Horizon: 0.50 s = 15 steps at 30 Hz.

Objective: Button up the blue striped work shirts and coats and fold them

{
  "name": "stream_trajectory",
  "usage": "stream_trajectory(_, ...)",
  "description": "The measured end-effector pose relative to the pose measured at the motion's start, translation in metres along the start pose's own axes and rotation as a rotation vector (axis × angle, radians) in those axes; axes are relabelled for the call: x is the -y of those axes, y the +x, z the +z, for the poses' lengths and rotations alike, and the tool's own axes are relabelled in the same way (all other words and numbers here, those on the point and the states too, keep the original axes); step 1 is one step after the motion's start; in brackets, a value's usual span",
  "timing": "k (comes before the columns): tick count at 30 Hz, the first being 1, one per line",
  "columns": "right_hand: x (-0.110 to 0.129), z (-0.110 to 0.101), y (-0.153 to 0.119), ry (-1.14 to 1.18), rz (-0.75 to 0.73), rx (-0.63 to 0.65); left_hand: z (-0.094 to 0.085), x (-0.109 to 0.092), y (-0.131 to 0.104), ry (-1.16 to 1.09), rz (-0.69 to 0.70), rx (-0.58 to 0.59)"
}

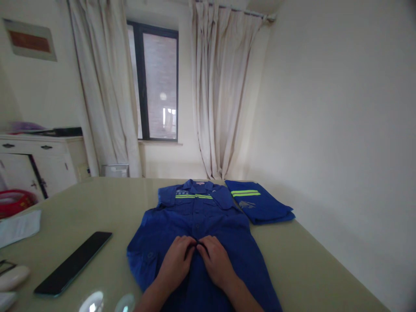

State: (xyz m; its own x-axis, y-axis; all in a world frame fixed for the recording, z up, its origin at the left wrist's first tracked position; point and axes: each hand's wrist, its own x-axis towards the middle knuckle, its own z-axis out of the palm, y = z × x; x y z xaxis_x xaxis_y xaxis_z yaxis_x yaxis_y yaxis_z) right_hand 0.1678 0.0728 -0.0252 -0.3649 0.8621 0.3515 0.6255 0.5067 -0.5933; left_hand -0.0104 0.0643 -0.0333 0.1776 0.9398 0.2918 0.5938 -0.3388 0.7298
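Note:
Blue work trousers (224, 227) lie spread flat before me, waistband away from me, with a buttoned side pocket on the left. My left hand (178, 260) and my right hand (215, 260) meet at the front opening below the waist button. Both sets of fingertips are pinched together on the trouser cloth, almost touching each other. Just beyond the waistband lies a blue short-sleeved work shirt (185, 207), its collar at the far end and a yellow-green stripe across the chest.
A folded blue garment (263, 208) with a matching stripe lies at the right table edge, near the wall. On the left are a black phone (74, 262), white paper (20, 227) and a white rounded object (14, 277). A red basket (16, 201) stands beyond the table (97, 203).

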Motion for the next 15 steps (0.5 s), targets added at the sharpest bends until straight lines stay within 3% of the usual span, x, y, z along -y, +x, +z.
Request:
stream_trajectory(2,-0.001,0.001,-0.001,0.004,-0.005,-0.009,0.003,-0.002,-0.002,0.135,0.085,-0.017)
stream_trajectory(5,-0.002,0.003,-0.003,-0.009,-0.001,-0.038,0.012,0.004,-0.009,0.260,0.102,-0.029)
stream_trajectory(9,0.006,-0.003,0.003,-0.200,0.103,0.004,0.027,0.012,-0.026,0.425,0.153,-0.053)
stream_trajectory(12,0.018,-0.010,0.014,-0.392,0.212,0.070,0.029,0.011,-0.045,0.463,0.158,0.026)
stream_trajectory(15,0.022,-0.004,0.022,-0.435,0.214,0.108,0.016,0.002,-0.056,0.443,0.116,0.147)
